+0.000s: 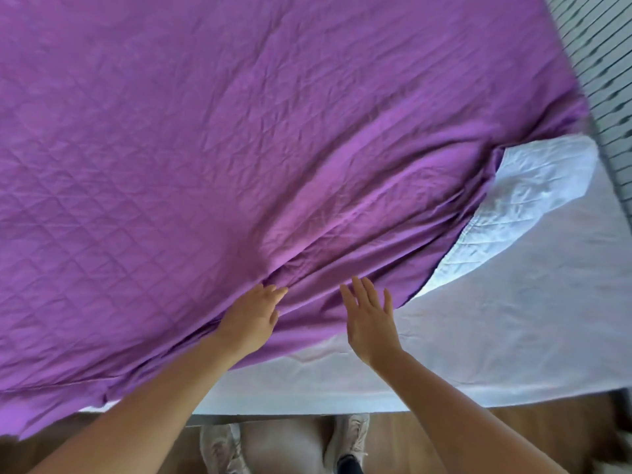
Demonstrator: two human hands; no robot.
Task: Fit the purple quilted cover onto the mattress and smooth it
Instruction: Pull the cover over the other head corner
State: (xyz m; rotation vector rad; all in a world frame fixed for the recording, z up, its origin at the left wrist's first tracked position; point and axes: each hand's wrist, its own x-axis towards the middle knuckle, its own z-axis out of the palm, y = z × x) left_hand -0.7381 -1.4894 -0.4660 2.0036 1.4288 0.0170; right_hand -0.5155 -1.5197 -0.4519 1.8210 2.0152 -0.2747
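Observation:
The purple quilted cover [205, 131] lies spread over most of the white mattress [513, 319], with deep folds running toward its near edge. Its right corner is turned back, showing a white quilted underside [533, 186], and the mattress's near right part is bare. My left hand [253, 316] rests flat on the cover's near edge at a fold, fingers straight. Just to the right, my right hand [371, 319] is open with fingers spread over the cover's edge; whether it touches the fabric I cannot tell.
A slatted grey headboard or bed frame [602, 63] runs along the far right side. Below the mattress's near edge is a wooden floor [461, 436] with my shoes [219, 446] standing on it.

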